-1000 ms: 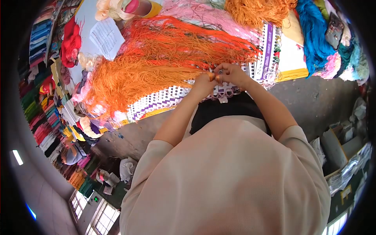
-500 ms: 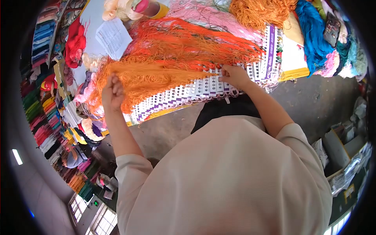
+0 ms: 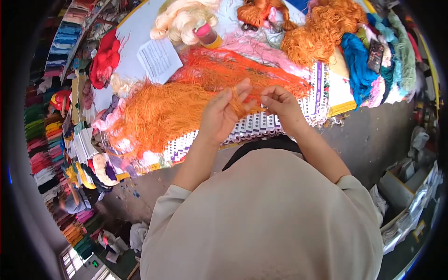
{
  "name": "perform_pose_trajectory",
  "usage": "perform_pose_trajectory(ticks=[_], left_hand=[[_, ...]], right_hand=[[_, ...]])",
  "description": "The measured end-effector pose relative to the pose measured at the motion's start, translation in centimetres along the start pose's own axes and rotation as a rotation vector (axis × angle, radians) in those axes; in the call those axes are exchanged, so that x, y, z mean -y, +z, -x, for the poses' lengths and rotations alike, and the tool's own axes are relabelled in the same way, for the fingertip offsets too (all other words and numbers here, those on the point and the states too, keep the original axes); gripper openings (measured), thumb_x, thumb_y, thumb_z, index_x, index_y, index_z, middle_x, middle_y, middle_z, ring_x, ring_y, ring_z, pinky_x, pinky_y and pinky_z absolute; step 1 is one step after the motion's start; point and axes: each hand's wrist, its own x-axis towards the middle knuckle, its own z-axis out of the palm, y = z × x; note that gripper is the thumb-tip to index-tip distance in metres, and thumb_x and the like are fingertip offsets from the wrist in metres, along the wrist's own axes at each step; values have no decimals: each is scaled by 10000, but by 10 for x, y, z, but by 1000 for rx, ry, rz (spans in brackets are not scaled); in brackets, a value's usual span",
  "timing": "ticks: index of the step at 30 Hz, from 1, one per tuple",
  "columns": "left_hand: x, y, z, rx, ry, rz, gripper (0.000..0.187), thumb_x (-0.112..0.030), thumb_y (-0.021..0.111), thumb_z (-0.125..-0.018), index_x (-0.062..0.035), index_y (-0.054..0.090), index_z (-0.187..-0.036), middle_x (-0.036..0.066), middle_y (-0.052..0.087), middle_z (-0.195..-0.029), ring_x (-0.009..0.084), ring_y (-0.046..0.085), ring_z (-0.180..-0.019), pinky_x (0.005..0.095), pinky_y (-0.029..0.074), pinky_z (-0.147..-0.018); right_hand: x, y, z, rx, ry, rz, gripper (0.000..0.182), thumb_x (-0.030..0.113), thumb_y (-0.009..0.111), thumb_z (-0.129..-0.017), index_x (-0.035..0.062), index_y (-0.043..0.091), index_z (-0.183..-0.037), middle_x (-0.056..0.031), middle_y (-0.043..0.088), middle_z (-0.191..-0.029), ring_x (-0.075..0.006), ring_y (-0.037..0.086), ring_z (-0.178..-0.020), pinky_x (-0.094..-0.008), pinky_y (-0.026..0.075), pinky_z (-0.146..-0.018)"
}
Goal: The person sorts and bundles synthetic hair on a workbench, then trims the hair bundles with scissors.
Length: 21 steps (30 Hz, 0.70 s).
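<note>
My left hand [image 3: 219,114] is palm up over the near part of the table, with a bundle of orange thread [image 3: 239,103] lying across its half-curled fingers. Close beside it, my right hand [image 3: 287,109] pinches the ends of the same thread between thumb and fingertips. A wide spread of loose orange thread [image 3: 163,112] fans out left of my hands. Beneath them runs a row of white cards with punched holes [image 3: 259,123]; the threads hide part of it. Red-orange threads [image 3: 224,65] stretch across the table beyond.
A written sheet [image 3: 159,60], a pink-topped jar [image 3: 206,35] and cream skeins [image 3: 179,21] sit farther back. To the right are an orange skein heap [image 3: 322,32], blue skeins [image 3: 357,65] and a phone-like object [image 3: 375,56]. Shelves of coloured yarn [image 3: 44,140] and another person [image 3: 60,100] are at left.
My left hand has moved right, in beside my right hand, and the orange thread once stretched between them is now gathered over its fingers. The view has shifted, showing more of the table's far side.
</note>
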Motion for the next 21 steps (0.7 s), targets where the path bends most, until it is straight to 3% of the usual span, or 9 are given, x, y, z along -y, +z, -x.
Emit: perform_pose_trajectory(ticks=[4, 6, 9, 12, 18, 21], left_hand=[[-1, 23, 7, 76, -3, -130, 432, -215, 413, -1021, 66, 470, -1343, 165, 485, -1401, 233, 469, -1297, 389, 403, -1073], [0, 30, 9, 70, 37, -246, 384, -222, 454, -1021, 18, 527, -1312, 124, 581, -1271, 199, 575, -1135, 356, 486, -954], [1, 27, 10, 62, 47, -245, 375, -213, 454, -1021, 24, 531, -1301, 129, 584, -1265, 205, 582, -1135, 357, 490, -958], [0, 25, 13, 52, 33, -198, 367, -208, 452, -1021, 29, 537, -1289, 132, 584, -1263, 205, 584, -1138, 351, 493, -958], [5, 20, 20, 87, 2, -187, 371, -203, 427, -1029, 39, 531, -1290, 139, 577, -1274, 202, 574, -1153, 344, 488, -963], [6, 22, 24, 107, -3, -205, 379, -206, 405, -1035, 41, 526, -1297, 137, 574, -1282, 198, 564, -1169, 343, 474, -984]], right_hand=[[33, 35, 18, 23, -11, 152, 159, 144, 690, -887, 52, 656, -1012, 21, 645, -917, -53, 566, -768, -219, 459, -684], [32, 41, 21, 20, -60, 142, 146, 139, 684, -892, 46, 665, -1003, 28, 634, -889, -44, 539, -747, -209, 444, -682], [20, 37, 21, 45, -145, 144, 113, 125, 671, -901, 46, 659, -981, 33, 621, -866, -39, 529, -741, -198, 429, -663], [17, 36, 26, 38, -73, 93, 119, 146, 662, -909, 63, 652, -994, 49, 614, -854, -32, 508, -743, -187, 382, -647], [16, 51, 37, -29, -144, 173, 101, 126, 654, -914, 54, 639, -984, 35, 610, -881, -36, 518, -781, -194, 406, -691], [10, 50, 38, 1, -187, 139, 74, 85, 647, -913, 36, 634, -966, 23, 611, -857, -43, 555, -738, -221, 470, -678]])
